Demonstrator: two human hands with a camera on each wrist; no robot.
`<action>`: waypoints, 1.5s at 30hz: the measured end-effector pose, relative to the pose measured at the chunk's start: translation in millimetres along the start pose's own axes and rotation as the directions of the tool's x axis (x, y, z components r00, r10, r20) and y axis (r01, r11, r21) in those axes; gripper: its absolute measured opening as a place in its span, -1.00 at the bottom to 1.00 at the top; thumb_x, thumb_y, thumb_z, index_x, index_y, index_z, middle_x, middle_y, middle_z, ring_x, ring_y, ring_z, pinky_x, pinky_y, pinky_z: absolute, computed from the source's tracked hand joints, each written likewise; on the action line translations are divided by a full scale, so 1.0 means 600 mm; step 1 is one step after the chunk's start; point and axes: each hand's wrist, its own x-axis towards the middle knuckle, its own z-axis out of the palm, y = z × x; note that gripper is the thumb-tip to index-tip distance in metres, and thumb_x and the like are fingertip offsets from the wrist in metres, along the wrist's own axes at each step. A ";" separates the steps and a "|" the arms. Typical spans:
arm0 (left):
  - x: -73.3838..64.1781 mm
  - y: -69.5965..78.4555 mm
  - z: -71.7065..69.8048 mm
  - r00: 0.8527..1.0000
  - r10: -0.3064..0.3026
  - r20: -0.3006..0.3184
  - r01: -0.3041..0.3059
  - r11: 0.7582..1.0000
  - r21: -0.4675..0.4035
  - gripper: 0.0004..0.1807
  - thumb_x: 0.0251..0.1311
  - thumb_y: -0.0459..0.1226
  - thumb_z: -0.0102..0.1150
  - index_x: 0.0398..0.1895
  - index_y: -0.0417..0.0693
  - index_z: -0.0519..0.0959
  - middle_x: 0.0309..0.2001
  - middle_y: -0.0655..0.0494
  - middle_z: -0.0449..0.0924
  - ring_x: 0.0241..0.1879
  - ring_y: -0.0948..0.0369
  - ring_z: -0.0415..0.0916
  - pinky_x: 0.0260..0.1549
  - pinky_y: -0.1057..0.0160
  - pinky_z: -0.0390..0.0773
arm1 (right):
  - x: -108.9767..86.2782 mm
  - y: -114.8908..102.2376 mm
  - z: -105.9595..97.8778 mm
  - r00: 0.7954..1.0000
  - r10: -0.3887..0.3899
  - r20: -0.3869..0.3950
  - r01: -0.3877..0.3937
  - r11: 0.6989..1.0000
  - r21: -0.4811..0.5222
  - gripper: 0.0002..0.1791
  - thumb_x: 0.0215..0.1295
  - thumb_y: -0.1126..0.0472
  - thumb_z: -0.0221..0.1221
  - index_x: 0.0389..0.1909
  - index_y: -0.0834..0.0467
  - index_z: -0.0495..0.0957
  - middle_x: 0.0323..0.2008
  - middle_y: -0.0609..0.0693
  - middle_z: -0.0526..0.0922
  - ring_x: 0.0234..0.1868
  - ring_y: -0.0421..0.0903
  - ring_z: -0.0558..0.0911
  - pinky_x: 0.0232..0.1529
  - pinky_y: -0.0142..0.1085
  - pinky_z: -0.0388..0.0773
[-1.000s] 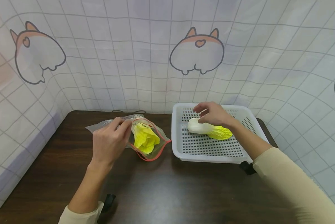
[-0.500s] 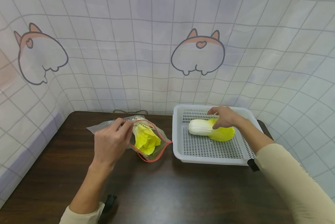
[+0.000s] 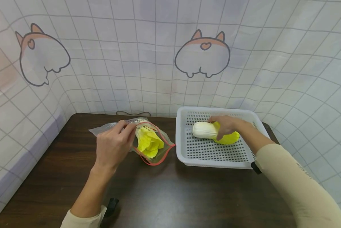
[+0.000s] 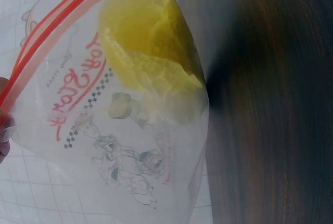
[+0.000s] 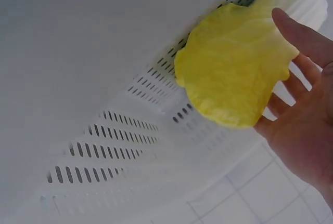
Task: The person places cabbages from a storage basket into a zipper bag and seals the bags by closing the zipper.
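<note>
On the left, my left hand [image 3: 113, 144] pinches the upper edge of a clear zip bag [image 4: 78, 125] with a red zipper and printed cartoon figures. The bag's mouth gapes towards me, and yellow leafy cabbage [image 3: 149, 142] shows inside. At the right, my right hand [image 3: 227, 125] reaches into a white perforated basket [image 3: 180, 139] and grips a napa cabbage [image 3: 203, 130] lying there. This one has a white stalk end and a yellow leafy end [image 5: 234, 73]. Thumb and fingers lie on opposite sides of it; the fingertips are hidden behind the leaves.
Both bag and basket rest on a dark wooden table [image 3: 170, 193], the basket just right of the bag. A white tile-patterned curtain [image 3: 125, 57] with cartoon drawings hangs behind. A thin dark cord-like thing [image 3: 133, 114] lies at the table's back edge.
The right hand has shifted right from over the cabbage's white end to its leafy part, then lowered and taken hold around it. The left hand still holds the bag in place.
</note>
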 end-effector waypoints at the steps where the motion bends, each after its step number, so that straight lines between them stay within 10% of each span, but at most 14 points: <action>1: 0.000 0.000 -0.001 1.000 0.000 -0.001 0.000 1.000 0.001 -0.91 0.32 -0.35 0.31 -0.26 -0.18 0.76 -0.44 -0.01 0.61 -0.78 0.16 0.35 -0.80 0.19 0.39 | 0.001 -0.001 0.000 1.000 -0.004 0.015 0.004 1.000 -0.003 -0.05 0.07 0.25 0.51 0.52 0.07 0.32 0.47 0.23 0.40 0.48 0.35 0.31 0.44 0.39 0.19; 45: 0.002 -0.002 0.004 0.999 0.002 -0.052 -0.003 1.000 -0.013 -0.94 0.20 -0.43 0.40 -0.28 -0.17 0.77 -0.42 0.00 0.63 -0.79 0.14 0.36 -0.82 0.20 0.36 | 0.023 -0.023 -0.006 0.999 -0.052 -0.001 0.051 0.989 -0.136 -0.20 -0.07 0.28 0.56 0.29 0.16 0.49 0.18 0.21 0.52 0.22 0.21 0.52 0.25 0.19 0.51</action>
